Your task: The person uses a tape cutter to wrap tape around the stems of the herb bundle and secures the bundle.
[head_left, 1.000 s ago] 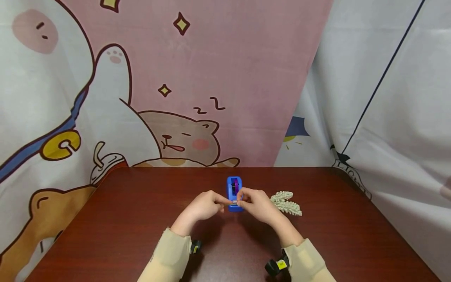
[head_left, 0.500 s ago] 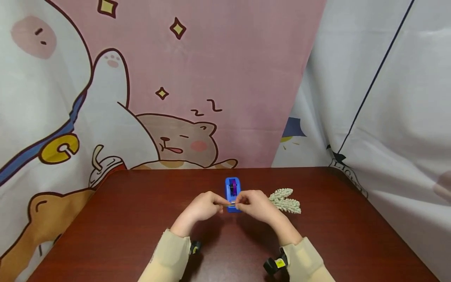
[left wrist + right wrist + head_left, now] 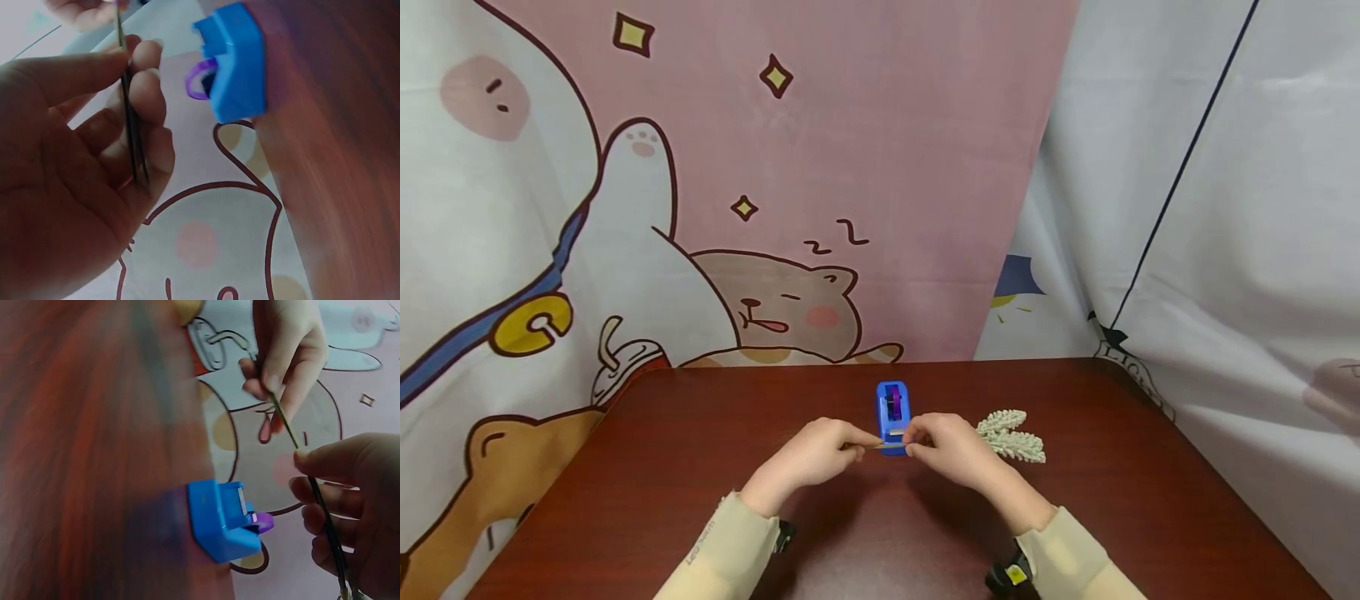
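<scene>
A blue tape dispenser [image 3: 882,410] with a purple roll [image 3: 265,522] stands on the table beyond my hands. Just before its near end, thin dark stems [image 3: 287,427] stretch between the two hands. My left hand [image 3: 815,454] pinches them between thumb and fingers, and their ends lie along its palm in the left wrist view. On the other side my right hand [image 3: 953,447] pinches the same stems between thumb and index finger. Pale green, bushy flower sprigs [image 3: 1017,442] stick out behind the right hand. Whether tape lies on the stems is too small to tell.
The dark red-brown table [image 3: 700,483] reaches back to a pink and white cartoon curtain [image 3: 925,167]. White cloth [image 3: 1217,250] hangs along the right side. Both forearms wear black wrist cameras.
Both hands have drawn back from the dispenser's cutter towards me with the stems. The gap between them is a little wider, as the left hand shifted left. The head view has tilted slightly.
</scene>
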The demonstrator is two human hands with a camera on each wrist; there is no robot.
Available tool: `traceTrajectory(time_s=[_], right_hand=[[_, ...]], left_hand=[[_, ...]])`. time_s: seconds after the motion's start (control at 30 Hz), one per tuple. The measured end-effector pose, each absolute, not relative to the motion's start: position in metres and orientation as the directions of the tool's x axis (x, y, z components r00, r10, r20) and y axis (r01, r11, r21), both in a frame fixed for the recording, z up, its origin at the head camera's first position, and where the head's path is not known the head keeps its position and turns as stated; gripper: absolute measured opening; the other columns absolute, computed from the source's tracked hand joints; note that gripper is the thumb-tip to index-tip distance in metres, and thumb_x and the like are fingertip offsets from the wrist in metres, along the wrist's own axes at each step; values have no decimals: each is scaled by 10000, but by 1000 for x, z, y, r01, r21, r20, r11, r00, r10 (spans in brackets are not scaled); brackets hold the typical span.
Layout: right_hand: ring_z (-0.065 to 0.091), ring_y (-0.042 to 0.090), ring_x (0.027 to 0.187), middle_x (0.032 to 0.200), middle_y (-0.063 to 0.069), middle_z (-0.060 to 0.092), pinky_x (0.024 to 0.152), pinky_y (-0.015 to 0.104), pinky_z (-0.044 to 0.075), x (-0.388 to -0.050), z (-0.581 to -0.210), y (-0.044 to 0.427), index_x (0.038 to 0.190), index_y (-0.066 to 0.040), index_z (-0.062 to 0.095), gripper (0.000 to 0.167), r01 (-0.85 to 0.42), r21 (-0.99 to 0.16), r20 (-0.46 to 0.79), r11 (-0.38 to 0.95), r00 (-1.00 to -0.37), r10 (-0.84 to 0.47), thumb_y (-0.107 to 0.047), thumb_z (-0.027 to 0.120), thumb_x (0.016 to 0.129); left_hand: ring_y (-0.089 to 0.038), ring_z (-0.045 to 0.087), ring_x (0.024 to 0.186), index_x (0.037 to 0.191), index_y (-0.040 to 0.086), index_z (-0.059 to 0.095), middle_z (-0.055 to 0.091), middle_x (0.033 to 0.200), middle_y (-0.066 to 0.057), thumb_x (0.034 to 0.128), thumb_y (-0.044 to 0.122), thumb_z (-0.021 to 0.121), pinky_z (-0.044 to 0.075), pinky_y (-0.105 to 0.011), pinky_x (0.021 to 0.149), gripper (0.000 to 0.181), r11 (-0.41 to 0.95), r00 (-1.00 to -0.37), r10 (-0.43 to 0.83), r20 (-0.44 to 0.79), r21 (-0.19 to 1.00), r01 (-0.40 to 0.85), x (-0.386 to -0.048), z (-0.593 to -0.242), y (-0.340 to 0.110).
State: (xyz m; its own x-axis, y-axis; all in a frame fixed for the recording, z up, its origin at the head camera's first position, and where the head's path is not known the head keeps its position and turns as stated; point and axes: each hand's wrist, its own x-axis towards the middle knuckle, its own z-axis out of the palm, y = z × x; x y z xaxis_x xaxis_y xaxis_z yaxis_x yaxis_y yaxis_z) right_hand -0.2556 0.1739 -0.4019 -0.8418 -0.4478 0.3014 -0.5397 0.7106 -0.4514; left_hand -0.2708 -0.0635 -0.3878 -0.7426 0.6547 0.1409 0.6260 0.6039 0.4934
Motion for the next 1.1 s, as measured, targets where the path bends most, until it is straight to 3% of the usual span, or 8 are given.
traceTrajectory(time_s=[0.7,1.1], right_hand=[[555,8,719,747,-203,597,623,292,464,-241,-428,183,821,-242,660,104,-601,-341,226,723,-799,-557,-169,727,855],[532,12,680,696,-218,565,585,287,437,-245,-443,174,803,-232,657,97,-560,-357,147,748,-824,-547,-172,727,831]], left_hand=[[5,491,624,1110,166,751,644,776,91,875,62,694,440,-198,565,263,539,-586,776,233,239,808,-249,-420,-87],[-47,541,613,1094,228,757,592,755,83,895,101,671,414,-212,487,251,596,-605,769,207,111,795,-248,-439,-87]])
